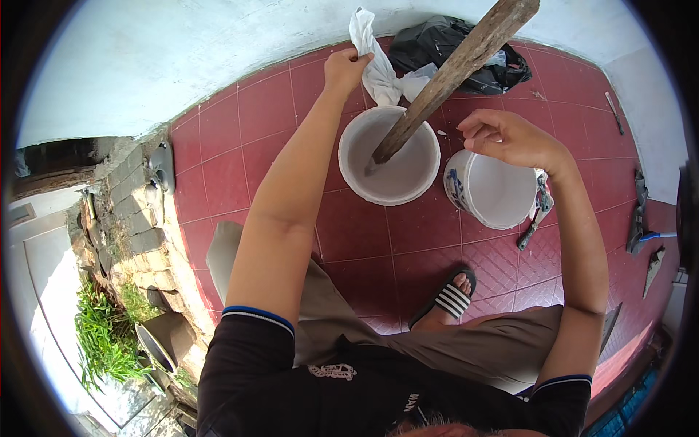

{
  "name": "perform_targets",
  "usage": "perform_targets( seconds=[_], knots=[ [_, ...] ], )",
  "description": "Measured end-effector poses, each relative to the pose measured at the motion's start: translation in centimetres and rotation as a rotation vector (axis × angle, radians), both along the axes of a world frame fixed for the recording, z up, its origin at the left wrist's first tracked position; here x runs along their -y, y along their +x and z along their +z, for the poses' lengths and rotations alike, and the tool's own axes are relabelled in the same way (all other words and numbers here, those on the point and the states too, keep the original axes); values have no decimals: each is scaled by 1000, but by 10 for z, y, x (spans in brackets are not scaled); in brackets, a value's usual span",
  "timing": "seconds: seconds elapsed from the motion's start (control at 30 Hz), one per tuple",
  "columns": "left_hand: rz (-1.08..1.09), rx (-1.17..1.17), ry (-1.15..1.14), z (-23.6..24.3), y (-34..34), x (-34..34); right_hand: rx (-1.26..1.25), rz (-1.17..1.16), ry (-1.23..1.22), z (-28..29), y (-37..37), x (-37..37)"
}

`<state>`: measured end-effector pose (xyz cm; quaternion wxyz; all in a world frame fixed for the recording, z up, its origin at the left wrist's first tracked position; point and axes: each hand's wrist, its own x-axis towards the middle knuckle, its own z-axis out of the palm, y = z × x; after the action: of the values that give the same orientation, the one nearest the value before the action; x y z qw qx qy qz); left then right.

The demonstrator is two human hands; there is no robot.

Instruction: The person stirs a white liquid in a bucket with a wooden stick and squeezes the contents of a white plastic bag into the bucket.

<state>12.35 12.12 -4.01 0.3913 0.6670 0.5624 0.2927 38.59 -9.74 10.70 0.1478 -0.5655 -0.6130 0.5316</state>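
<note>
At the far side my left hand [348,73] is closed on the edge of a white plastic bag [378,76], its fingers pinching the bag. My right hand [506,138] hangs above the rim of a white bucket [502,193] with a coloured print on its side. Its fingers curve loosely, with nothing visible in them. To the left of that bucket stands a second white bucket [389,191], with whitish material at its bottom. A rough wooden pole [451,69] rests in it, leaning up to the right.
A black plastic bag [429,44] lies against the pale wall behind the buckets. Beside the right bucket lies a dirty tool [539,215]. Further tools [637,211] lie along the right wall. My sandalled foot [448,298] rests on red tiles [357,233]. Plants [109,335] grow at left.
</note>
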Motion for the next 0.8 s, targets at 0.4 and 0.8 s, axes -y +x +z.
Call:
perform_targets(
  seconds=[0.4, 0.8],
  knots=[
    [273, 101, 260, 111, -95, -6, -181, 45, 96, 42, -67, 8],
    [-73, 399, 78, 286, -126, 149, 260, -179, 913, 114, -210, -17]
  ],
)
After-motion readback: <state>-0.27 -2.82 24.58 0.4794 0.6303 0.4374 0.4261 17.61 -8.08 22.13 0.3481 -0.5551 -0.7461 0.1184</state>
